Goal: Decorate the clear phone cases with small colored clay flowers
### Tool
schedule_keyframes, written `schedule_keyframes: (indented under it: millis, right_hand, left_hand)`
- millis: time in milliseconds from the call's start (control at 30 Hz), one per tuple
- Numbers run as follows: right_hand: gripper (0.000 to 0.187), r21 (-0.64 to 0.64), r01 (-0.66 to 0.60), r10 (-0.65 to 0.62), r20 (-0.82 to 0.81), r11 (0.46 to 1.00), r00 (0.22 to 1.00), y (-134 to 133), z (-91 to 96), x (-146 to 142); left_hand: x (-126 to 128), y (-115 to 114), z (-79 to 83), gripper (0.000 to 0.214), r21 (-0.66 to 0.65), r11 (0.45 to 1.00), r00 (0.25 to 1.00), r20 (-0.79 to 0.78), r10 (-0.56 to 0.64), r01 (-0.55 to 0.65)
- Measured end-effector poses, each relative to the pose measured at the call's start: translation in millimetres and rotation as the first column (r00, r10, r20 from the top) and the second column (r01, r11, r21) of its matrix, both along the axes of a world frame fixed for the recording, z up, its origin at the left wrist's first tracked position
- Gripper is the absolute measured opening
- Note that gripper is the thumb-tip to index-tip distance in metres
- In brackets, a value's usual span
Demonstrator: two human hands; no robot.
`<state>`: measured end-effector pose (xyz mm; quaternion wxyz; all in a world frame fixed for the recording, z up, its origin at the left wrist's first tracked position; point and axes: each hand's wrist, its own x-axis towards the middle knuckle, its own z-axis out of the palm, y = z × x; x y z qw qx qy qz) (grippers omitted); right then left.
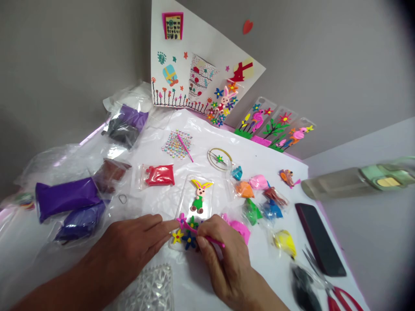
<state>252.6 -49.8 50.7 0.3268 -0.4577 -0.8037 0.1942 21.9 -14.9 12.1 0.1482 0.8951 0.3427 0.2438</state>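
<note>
The white table (266,164) carries a tall decorated card (201,56) propped at the back wall and a fat bag of purple clay (66,198) on the left. Near the front edge, the person's left hand (129,248) lies flat and loose, its forefinger stretched out so the tip touches the lower left corner of the clear phone case (208,205). The other fingers are relaxed and grip nothing. The right hand (227,263) sits just beside the case's lower right corner, with thumb and forefinger pinched on a thin pink stick (212,240) whose tip points into the flowers.

The case lies flat between the two hands. It looks light, thin and somewhat springy, and likely slides easily on the plastic sheet, so its bare rim is the safest place to hold it. The bunny figure (199,195) in its middle and the small clay flowers (189,239) at its lower end look soft and easily dented. They are best left untouched by fingertips and nudged only with the stick.
</note>
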Motion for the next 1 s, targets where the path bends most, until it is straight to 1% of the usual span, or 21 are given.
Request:
schedule_keyframes:
  millis: [133,267,333,467,600,733,867,1000]
  right_hand:
    - [0.012,0.02,0.0,-0.001,0.015,1.0,1.0,0.4,-1.1,-1.0]
    - [0.013,0.028,0.007,-0.007,0.018,1.0,1.0,0.1,0.1,-1.2]
    - [0.013,0.027,0.018,-0.018,0.009,0.999,1.0,-0.4,0.8,-0.7]
    - [0.012,0.018,0.028,-0.027,-0.026,0.999,0.999,-1.8,-0.1,0.5]
    - [0.013,-0.015,0.037,-0.038,-0.045,0.999,0.998,-1.6,-2.2,-0.7]
    - [0.012,-0.027,0.034,-0.035,-0.026,0.999,0.999,-0.2,-3.4,-3.3]
    - [0.012,-0.024,0.032,-0.032,0.003,0.999,1.0,1.4,-4.6,-5.0]
    - [0.015,-0.003,-0.003,0.003,0.022,1.0,1.0,2.2,-6.3,-5.3]
  left_hand:
    - [-0.9,-0.9,1.8,0.05,0.003,1.0,0.999,0.038,0.025,-0.025]
    - [-2.2,-0.2,2.8,0.042,-0.099,0.995,0.997,0.073,0.04,-0.033]
    - [-2.5,0.2,2.8,0.041,-0.129,0.991,0.996,0.082,0.045,-0.034]
    - [-2.5,0.0,1.6,0.046,-0.124,0.99,0.993,0.09,0.075,-0.063]
    - [-3.6,-1.1,-1.5,0.044,-0.147,0.988,0.994,0.098,0.051,-0.037]
    - [-5.4,-1.6,-3.3,0.038,-0.155,0.986,0.992,0.105,0.074,-0.058]
    - [-5.5,0.2,0.0,0.038,-0.135,0.99,0.995,0.091,0.044,-0.031]
    - [-4.6,0.3,0.9,0.038,-0.142,0.99,0.994,0.105,0.037,-0.022]
